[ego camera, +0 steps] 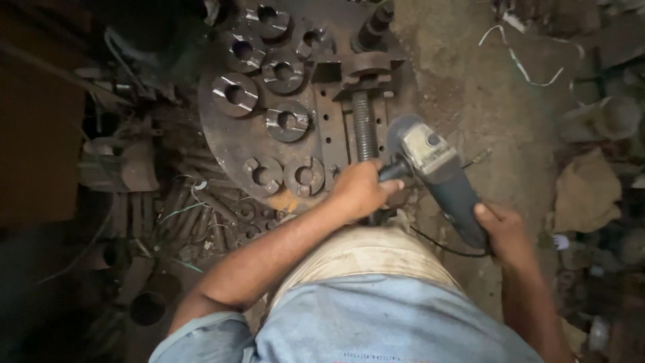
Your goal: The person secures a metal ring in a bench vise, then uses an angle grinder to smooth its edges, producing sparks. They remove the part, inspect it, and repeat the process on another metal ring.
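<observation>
I hold an angle grinder (pixel 437 168) with both hands over the near edge of a round rusty steel plate (pixel 322 128). My left hand (pixel 363 189) is closed on the grinder's black side handle. Gripping the dark blue body at the rear is my right hand (pixel 505 232). The grinder's disc and guard (pixel 396 134) sit beside a thick threaded rod (pixel 365 124) that lies along the plate. Several round slotted steel collars (pixel 287 121) rest on the plate to the left of the rod.
The plate lies on a dirt floor (pixel 470 87) amid scrap. Rusty rods and pipes (pixel 195 215) are piled at the left. Crumpled cloth and debris (pixel 584 195) lie at the right. A black power cord (pixel 443 247) trails from the grinder toward my lap.
</observation>
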